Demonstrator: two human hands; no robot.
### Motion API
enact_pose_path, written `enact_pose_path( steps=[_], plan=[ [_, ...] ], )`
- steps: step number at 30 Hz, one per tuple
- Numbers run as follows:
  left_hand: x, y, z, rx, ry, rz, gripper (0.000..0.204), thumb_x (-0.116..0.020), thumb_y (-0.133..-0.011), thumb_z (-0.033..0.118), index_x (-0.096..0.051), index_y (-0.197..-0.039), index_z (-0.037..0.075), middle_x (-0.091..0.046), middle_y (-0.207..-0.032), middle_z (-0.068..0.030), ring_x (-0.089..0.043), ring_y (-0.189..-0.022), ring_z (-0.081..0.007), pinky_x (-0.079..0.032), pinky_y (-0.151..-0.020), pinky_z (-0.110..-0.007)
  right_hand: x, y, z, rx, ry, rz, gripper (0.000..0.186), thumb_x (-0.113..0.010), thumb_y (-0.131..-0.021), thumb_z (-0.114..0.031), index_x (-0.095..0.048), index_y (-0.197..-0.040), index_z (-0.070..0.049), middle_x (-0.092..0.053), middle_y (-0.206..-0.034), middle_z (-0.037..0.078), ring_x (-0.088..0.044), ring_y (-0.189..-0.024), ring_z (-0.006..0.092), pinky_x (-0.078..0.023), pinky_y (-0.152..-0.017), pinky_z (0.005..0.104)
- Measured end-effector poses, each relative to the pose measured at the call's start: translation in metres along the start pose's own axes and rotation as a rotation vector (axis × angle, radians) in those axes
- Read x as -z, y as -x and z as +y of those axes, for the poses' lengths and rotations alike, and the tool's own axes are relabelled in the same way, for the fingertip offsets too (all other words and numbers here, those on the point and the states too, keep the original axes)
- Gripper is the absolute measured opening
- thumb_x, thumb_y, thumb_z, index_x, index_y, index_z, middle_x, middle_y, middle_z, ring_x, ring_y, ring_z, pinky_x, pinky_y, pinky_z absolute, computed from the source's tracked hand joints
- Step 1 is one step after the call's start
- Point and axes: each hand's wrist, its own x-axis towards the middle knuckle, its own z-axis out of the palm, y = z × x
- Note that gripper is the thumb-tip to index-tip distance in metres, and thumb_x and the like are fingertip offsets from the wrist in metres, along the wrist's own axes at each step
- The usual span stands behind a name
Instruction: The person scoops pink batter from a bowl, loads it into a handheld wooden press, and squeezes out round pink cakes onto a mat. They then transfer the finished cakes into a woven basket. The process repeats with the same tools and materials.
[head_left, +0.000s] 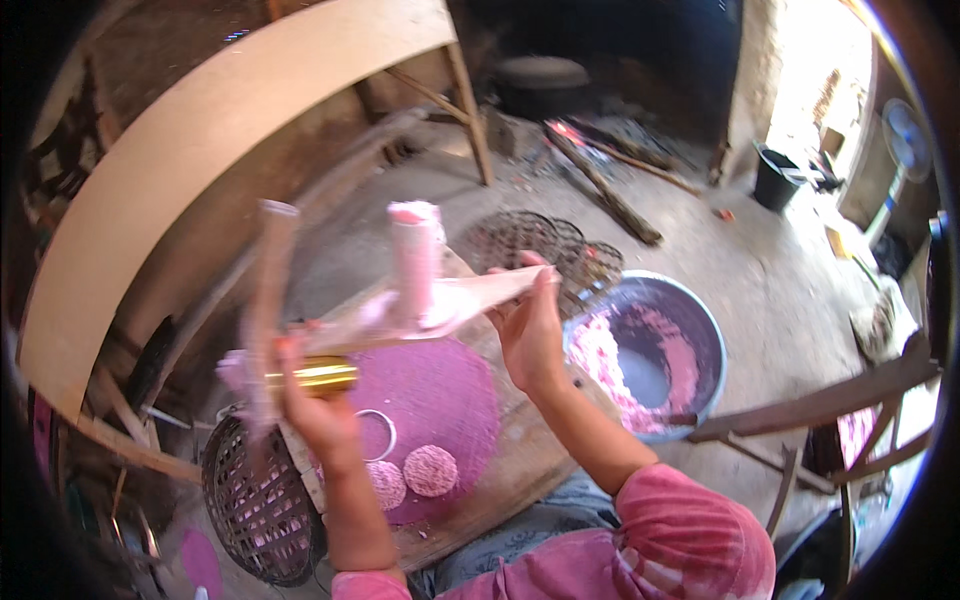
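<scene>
My left hand (322, 415) grips the wooden half of a hand press, blurred by motion, with a brass cylinder (328, 376) sticking out beside the fingers. Pinched by its end in my right hand (532, 335) is the other half, a wooden plunger (415, 265) smeared with pink dough, its thick post upward. The plunger's far end reaches to my left fingers; whether they touch it I cannot tell. Below lies a round purple mat (455, 400) on a low wooden board (545, 440). On the mat are a white ring (392, 430) and two pink stringy discs (430, 470).
Right of the board stands a grey-blue basin (712, 350) with pink dough. Woven trays (530, 235) lie beyond; a woven basket (255, 500) is at left. Further off are a long table (200, 130), logs by embers (605, 190), a bucket (775, 182) and a fan (905, 145).
</scene>
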Motion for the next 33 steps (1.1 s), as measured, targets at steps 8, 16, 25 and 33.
enact_pose_path(
  steps=[8,16,25,33],
  plan=[
    [0.007,-0.046,0.051,-0.21,-0.375,-0.532,0.007,-0.057,-0.094,0.01,-0.052,-0.099,0.008,-0.043,-0.084,-0.0021,-0.046,-0.084,-0.0135,-0.043,-0.082,-0.032,0.213,0.052,-0.162,-1.599,2.548,-0.206,0.044,-0.054,-0.089,-0.024,-0.06,-0.13,-0.011,-0.056,-0.137,0.012,-0.058,-0.121,0.0281,-0.052,-0.089,0.0415],
    [-0.013,-0.045,0.011,-0.227,-0.569,-0.455,0.016,-0.065,-0.092,0.012,-0.055,-0.104,0.008,-0.049,-0.093,-0.0034,-0.05,-0.088,-0.0143,-0.044,-0.082,-0.03,0.223,0.077,-0.248,-1.178,2.707,-0.163,0.029,-0.052,-0.087,-0.018,-0.072,-0.104,-0.006,-0.07,-0.108,0.014,-0.069,-0.099,0.0305,-0.054,-0.085,0.0426],
    [0.03,-0.087,0.041,-0.845,-1.572,-0.527,0.038,-0.072,-0.086,0.012,-0.059,-0.12,-0.002,-0.053,-0.131,-0.0157,-0.054,-0.117,-0.0292,-0.042,-0.102,-0.042,0.374,0.037,-0.228,-0.747,2.615,0.499,0.026,-0.052,-0.088,-0.014,-0.071,-0.102,-0.004,-0.07,-0.102,0.018,-0.069,-0.097,0.0329,-0.056,-0.082,0.0411],
    [0.059,-0.089,0.034,-0.962,-1.625,-0.787,0.043,-0.069,-0.081,0.013,-0.052,-0.117,-0.004,-0.055,-0.127,-0.0187,-0.055,-0.116,-0.0315,-0.044,-0.098,-0.04,0.412,0.05,-0.204,-0.832,2.02,0.487,0.018,-0.054,-0.081,-0.006,-0.066,-0.09,0.004,-0.068,-0.079,0.02,-0.069,-0.073,0.0306,-0.054,-0.062,0.0394]
  ],
)
